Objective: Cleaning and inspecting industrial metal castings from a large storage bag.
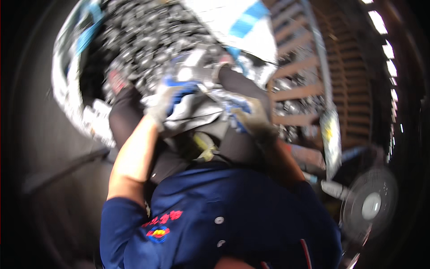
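Observation:
My left hand, in a pale glove with blue on the fingers, is over my lap with its fingers curled. A grey cloth lies just beside it, between my hands. My right hand, in the same kind of glove, bends its fingers at the cloth's right side, near a slim silvery piece. Blur hides what either hand grips. Just past the hands is a shiny, rounded clear or metallic object, too smeared to name. Beyond it spreads a heap of small dark grey pieces.
A white woven sack with blue bands surrounds the heap; its flap folds over at the right. Rusty slatted crates holding shiny pieces stand at my right, with a grey post. A fan is at the lower right.

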The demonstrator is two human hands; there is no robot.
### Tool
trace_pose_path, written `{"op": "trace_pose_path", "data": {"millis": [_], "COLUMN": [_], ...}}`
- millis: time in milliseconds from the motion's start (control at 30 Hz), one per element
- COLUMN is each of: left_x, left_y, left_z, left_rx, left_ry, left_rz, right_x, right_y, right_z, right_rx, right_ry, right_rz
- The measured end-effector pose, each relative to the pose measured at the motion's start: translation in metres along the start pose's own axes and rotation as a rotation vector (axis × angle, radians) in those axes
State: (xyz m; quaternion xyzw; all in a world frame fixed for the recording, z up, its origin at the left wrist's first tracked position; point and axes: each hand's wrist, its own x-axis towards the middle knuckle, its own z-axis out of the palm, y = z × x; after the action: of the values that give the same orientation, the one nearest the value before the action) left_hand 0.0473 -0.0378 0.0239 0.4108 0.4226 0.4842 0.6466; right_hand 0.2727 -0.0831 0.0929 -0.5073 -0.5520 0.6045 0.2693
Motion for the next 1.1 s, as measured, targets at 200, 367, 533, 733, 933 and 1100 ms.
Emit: {"op": "trace_pose_path", "data": {"millis": [200,367,533,733,933,1100], "left_x": [0.013,0.014,0.021,0.031,0.029,0.025], "left_y": [-0.023,-0.023,-0.033,-0.049,-0.043,-0.05], "left_z": [-0.01,0.006,0.011,0.011,0.009,0.006], "left_rx": [-0.841,-0.826,-0.679,-0.567,-0.534,-0.538], "left_ry": [-0.211,-0.285,-0.195,-0.127,-0.093,-0.101], "left_rz": [-0.315,-0.37,-0.373,-0.38,-0.368,-0.354], "right_x": [-0.091,-0.224,-0.284,-0.236,-0.278,-0.278], "right_y": [0.028,0.086,0.134,0.141,0.161,0.049], "right_z": [-0.039,-0.05,-0.048,-0.082,-0.078,-0.05], "right_rx": [0.295,0.587,0.697,0.888,0.742,0.057], "right_ry": [0.071,0.564,0.924,1.009,0.554,0.396], "right_rz": [0.138,0.269,0.401,-0.026,0.092,-0.029]}}
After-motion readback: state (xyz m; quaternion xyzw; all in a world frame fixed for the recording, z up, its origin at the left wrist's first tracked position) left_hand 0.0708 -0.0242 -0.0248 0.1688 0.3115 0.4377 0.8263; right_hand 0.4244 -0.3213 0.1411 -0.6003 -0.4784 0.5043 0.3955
